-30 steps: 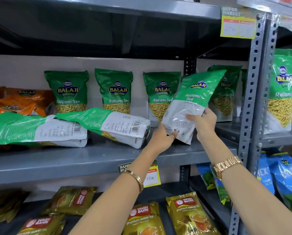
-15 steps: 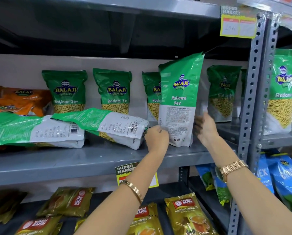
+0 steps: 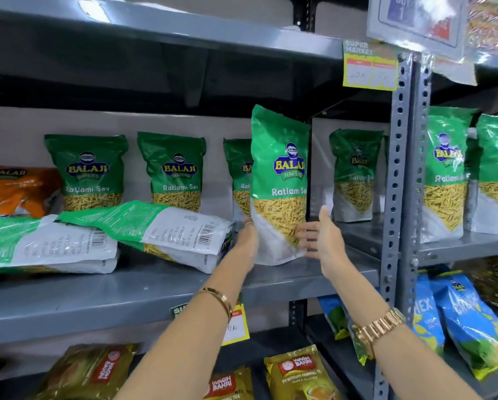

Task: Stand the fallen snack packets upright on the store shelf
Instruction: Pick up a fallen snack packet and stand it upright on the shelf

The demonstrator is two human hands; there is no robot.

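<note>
Single view only: head-worn wide-angle camera, at about the height of the grey metal shelf (image 3: 161, 295), facing forward into the shelving. Close range; both forearms enter from the bottom edge. The underside of the shelf above fills the top. The perforated upright (image 3: 398, 180) bows from lens distortion. No second view to overlap.

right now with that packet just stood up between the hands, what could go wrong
The upright packet stands near the shelf's front edge; once the left hand and right hand let go, it may tip forward and fall. The nearer fallen packet lies close beside its base, so pulling that one up could knock it over. The second fallen packet lies partly under the first, so lifting either may drag the other.
</note>
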